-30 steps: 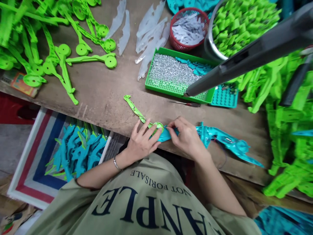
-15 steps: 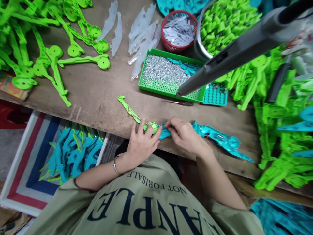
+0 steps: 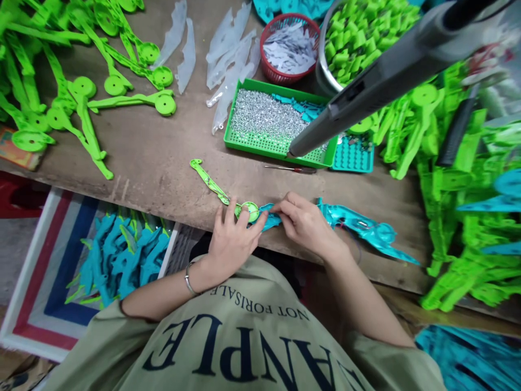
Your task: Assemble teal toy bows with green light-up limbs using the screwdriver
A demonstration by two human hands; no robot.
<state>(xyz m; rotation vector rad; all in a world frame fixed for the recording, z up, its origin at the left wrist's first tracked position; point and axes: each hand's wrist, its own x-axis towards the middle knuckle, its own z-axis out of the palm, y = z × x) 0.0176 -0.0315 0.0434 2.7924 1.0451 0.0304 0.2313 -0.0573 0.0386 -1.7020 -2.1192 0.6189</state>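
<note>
A bright green plastic arm with a round end (image 3: 209, 183) lies at the table's front edge, joined to or touching a blue plastic shell (image 3: 366, 228) that stretches right. My left hand (image 3: 234, 239) rests on the round end and the shell's near end, its fingers spread. Over the shell's left part my right hand (image 3: 303, 220) is closed, thumb and fingers pinched together. Whatever sits between those fingertips is too small or hidden to name. Thin wires show along the blue shell.
Behind stand a green tray (image 3: 244, 140) of small screws, a red basket (image 3: 266, 69) and an electric screwdriver (image 3: 350, 92) hanging at an angle. Green parts (image 3: 69, 98) pile up on the left, more (image 3: 451, 239) on the right. A striped box (image 3: 40, 304) of blue pieces sits below left.
The whole view has shifted slightly, so the table things appear a little farther left. Both hands keep nearly the same place on the green and blue parts.
</note>
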